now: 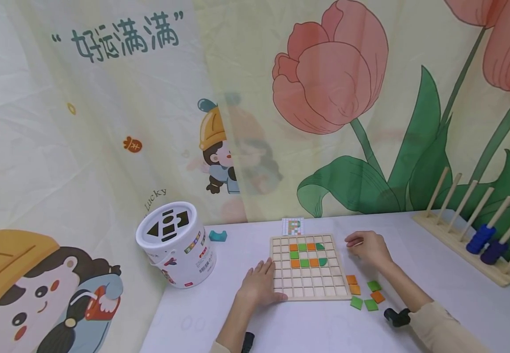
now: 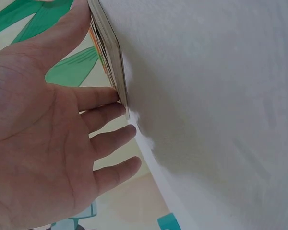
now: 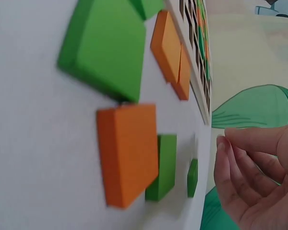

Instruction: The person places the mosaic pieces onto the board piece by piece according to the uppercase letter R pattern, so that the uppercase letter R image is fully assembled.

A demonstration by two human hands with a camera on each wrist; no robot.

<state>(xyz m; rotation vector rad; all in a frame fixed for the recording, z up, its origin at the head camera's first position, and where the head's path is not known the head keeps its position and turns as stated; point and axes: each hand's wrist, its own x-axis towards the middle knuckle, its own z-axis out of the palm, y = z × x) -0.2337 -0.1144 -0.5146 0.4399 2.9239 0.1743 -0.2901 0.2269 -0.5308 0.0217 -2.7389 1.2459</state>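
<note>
The wooden grid board (image 1: pixel 310 292) lies on the table with orange and green tiles (image 1: pixel 302 263) set in its upper cells. Along the board's left edge rests my left hand (image 1: pixel 258 284), fingers extended and thumb at the lower corner. Its fingertips meet the board's side in the left wrist view. To the right of the board, my right hand (image 1: pixel 369 247) hovers with loosely bent fingers. Thumb and index tips come together in the right wrist view, and no tile shows between them. Loose orange tiles (image 3: pixel 134 153) and green tiles (image 3: pixel 105 48) lie below that hand.
A pattern card (image 1: pixel 293 226) lies behind the board. On the left stands a white bucket (image 1: pixel 180 260) with a teal block (image 1: pixel 217 236) beside it. A wooden peg rack (image 1: pixel 471 250) with blue and purple rings is at the right. A printed curtain (image 1: pixel 246 206) hangs behind the table.
</note>
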